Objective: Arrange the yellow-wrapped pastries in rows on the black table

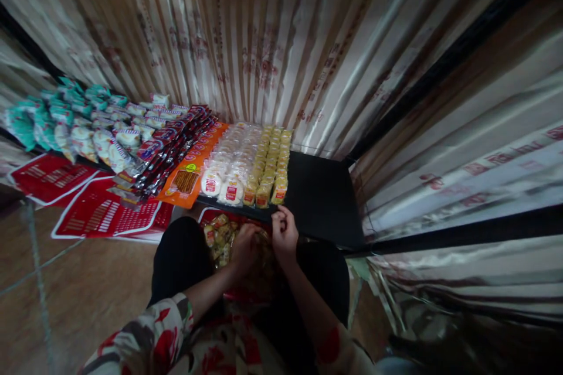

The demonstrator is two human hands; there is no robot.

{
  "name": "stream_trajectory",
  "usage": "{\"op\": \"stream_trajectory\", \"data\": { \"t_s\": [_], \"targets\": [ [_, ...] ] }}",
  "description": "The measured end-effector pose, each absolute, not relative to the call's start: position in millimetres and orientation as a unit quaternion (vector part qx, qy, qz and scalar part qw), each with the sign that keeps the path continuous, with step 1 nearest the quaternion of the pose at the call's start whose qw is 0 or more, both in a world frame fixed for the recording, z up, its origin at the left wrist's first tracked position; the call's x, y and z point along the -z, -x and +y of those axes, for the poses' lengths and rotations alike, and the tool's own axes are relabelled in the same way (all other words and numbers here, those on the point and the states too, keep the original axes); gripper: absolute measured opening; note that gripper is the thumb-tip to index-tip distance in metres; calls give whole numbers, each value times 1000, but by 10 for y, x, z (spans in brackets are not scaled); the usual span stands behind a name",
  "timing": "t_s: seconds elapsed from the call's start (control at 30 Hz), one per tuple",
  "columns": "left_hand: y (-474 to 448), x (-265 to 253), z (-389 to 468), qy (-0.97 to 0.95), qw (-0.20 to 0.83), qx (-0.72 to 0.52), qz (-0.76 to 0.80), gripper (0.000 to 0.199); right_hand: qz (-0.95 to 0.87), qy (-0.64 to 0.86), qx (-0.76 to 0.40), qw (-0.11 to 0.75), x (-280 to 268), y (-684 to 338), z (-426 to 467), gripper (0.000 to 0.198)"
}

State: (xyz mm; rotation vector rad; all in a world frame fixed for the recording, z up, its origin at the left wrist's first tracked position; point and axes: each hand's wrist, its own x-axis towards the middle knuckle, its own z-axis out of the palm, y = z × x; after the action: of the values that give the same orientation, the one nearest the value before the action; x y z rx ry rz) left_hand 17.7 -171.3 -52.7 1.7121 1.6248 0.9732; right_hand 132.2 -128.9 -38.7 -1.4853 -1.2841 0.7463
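Observation:
My left hand [246,247] is down in an open red bag [248,296] between my knees, among small snacks in clear and yellow wrappers [218,238]. Its fingertips are mostly hidden there. Beside it, my right hand [285,233] is raised at the bag's right side, just below the front edge of a black shelf [325,199]. Its fingers are curled in, and whether anything sits in them is too dark to see. Just beyond that hand stand rows of yellow-wrapped snacks [263,194]. White round packaged cakes [232,190] are lined up to their left.
Further left on the shelf lie an orange packet [183,179], dark red packets [176,146], white packets [127,137] and green packets [53,111]. Red printed bags [105,211] lie below them. A pleated curtain [264,41] closes off the back, with dark bars [440,76] crossing it at right.

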Motion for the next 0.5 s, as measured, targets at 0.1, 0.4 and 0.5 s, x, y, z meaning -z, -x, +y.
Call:
{"op": "stream_trajectory", "data": {
  "t_s": [0.1,0.4,0.5],
  "targets": [
    [92,657,-1759,-614,251,-234,711,30,-600,581,-368,408,541,-1192,-1523,34],
    [553,914,-1667,-565,227,11,793,32,-676,557,-435,208,1168,-674,-1685,38],
    [535,983,-1657,-573,212,21,791,36,-675,556,-441,202,1234,-601,-1706,37]
  ]
}}
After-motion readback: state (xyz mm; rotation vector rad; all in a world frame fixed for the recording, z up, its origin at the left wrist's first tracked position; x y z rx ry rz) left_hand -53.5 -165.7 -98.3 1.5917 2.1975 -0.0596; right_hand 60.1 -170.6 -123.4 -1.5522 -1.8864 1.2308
